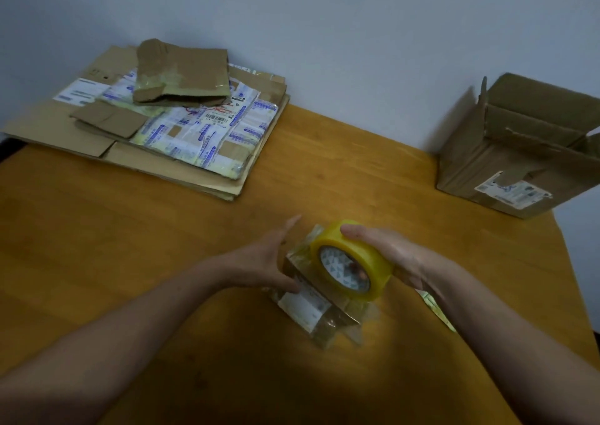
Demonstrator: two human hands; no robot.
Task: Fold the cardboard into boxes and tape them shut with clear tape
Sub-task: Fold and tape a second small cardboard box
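Looking down from my head, my right hand is gripping the tape roll over the small box, which is sitting mid-tabletop. My left hand is touching the box's side, with the fingers straight. A pile of flattened cardboard is lying far left, and an open box is standing far right.

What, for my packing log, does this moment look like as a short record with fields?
left hand: fingers straight, thumb against the small box's near-left side
right hand: grips the tape from above
tape: yellowish roll, on edge, over the small box
small box: mid-table, white label, partly wrapped in clear tape
flat cardboard: stack at the far left
open box: far right, flaps up
table: wooden, against a wall
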